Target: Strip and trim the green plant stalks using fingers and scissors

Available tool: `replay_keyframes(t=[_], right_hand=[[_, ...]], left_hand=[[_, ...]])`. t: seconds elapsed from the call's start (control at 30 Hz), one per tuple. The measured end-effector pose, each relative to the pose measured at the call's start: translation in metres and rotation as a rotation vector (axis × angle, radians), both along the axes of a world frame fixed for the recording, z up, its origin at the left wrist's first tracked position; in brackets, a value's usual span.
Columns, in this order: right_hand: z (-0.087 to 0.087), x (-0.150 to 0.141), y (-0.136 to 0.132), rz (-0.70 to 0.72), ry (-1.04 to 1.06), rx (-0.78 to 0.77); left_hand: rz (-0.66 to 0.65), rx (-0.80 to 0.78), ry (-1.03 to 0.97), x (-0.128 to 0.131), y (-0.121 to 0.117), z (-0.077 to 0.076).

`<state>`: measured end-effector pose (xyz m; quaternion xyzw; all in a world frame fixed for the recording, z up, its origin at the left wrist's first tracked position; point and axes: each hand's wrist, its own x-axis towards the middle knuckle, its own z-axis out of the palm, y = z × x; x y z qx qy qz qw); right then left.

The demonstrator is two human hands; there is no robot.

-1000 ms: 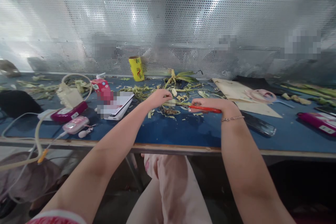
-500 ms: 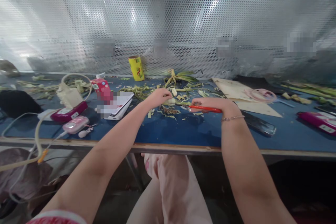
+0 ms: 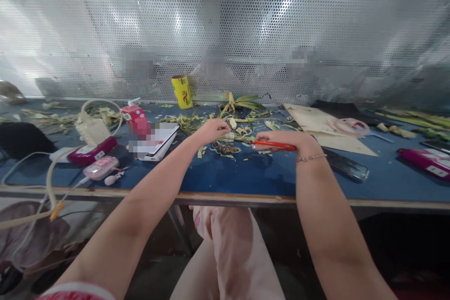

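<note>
My left hand [image 3: 215,130] is closed in a pinch over the middle of the table. At its fingertips is a small whitish-green plant piece [image 3: 228,136]. My right hand [image 3: 264,139] is wrapped round a red-handled tool [image 3: 277,145], whose thin dark metal end points left to the plant piece. Whether it is a blade or another kind of tip is too small to tell. Below and between the hands lies a brown, shredded plant scrap [image 3: 227,150]. Pale peelings and leaves [image 3: 242,122] are strewn just behind the hands.
A yellow can-like cylinder [image 3: 182,92] stands near the perforated metal screen [image 3: 225,23]. On the left are a red drink carton [image 3: 135,118], a phone on a white box [image 3: 160,143] and purple devices with cables. Cardboard [image 3: 316,126] and a dark phone [image 3: 346,165] lie right.
Both hands stay in almost the same place. The red-handled tool has barely shifted, and its metal end still meets the plant piece.
</note>
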<state>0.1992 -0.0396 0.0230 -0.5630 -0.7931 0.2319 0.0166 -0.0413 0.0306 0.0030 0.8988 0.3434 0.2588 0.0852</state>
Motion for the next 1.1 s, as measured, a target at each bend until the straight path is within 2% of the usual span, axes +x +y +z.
replay_keyframes(t=[0.2, 0.5, 0.63, 0.77, 0.93, 1.1], right_hand=[[0.000, 0.002, 0.001, -0.005, 0.005, 0.030], [0.000, 0.002, -0.001, -0.043, 0.065, -0.031], [0.000, 0.000, -0.001, -0.015, 0.053, 0.037], [0.001, -0.001, 0.003, -0.013, 0.026, 0.092], [0.004, 0.004, 0.004, -0.054, 0.140, 0.129], [0.007, 0.015, -0.004, -0.051, 0.225, 0.048]], left_hand=[[-0.013, 0.014, 0.009, -0.001, 0.004, -0.003], [0.008, 0.010, 0.002, -0.001, 0.001, 0.001], [0.023, 0.009, 0.003, -0.001, 0.001, 0.001], [0.019, 0.080, 0.016, 0.000, 0.003, 0.001], [0.168, 0.136, -0.029, 0.001, -0.003, 0.006], [0.220, 0.185, -0.034, -0.002, -0.004, 0.009]])
